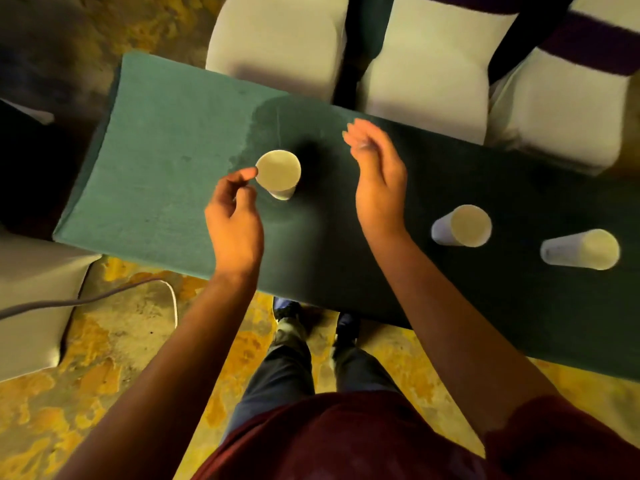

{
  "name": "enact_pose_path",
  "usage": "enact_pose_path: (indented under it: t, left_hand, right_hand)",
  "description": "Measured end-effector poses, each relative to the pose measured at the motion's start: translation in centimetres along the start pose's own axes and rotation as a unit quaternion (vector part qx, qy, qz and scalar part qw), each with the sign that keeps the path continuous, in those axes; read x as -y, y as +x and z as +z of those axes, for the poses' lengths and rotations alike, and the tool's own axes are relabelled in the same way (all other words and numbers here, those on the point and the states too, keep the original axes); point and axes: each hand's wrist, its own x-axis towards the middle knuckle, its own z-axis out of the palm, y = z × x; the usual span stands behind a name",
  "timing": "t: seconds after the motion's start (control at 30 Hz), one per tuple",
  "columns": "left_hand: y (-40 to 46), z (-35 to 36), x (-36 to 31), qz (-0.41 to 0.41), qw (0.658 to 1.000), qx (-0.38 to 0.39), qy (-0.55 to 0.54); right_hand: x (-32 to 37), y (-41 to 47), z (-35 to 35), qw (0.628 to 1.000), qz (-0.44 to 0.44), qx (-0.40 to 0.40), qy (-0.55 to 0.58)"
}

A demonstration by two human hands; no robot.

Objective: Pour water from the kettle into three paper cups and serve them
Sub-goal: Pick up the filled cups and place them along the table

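Fingers of left hand loosely curled, touching rim of nearest paper cup on green table; right hand spread, empty; two other cups standing well apart, rightward. Thin, crushable walls, probably light: best gripped gently mid-wall

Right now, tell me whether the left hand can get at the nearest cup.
Probably yes. The left hand hovers open beside the cup, its fingers at the rim, and nothing lies between them on the green table. The right hand is off to the other side.
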Motion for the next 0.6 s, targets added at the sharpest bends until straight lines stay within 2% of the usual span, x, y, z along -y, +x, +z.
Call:
enact_pose_path:
  t: [0.17, 0.33, 0.43, 0.6]
  left_hand:
    - [-3.4, 2.5, -2.3, 0.020, 1.000, 0.010, -0.001]
    - [-7.2, 6.1, -5.2, 0.052, 0.997, 0.058, 0.024]
    - [-8.6, 8.1, -7.1, 0.075, 0.994, 0.079, 0.030]
    - [-10.6, 11.0, -10.8, 0.129, 0.983, 0.127, 0.038]
  right_hand:
    - [2.3, -1.1, -5.6, 0.998, -0.025, 0.047, -0.017]
    - [4.8, -2.5, -11.4, 0.993, -0.080, 0.067, -0.058]
    - [6.6, -2.9, -14.8, 0.990, -0.103, 0.058, -0.073]
    - [9.5, -3.9, -21.2, 0.988, -0.126, -0.013, -0.091]
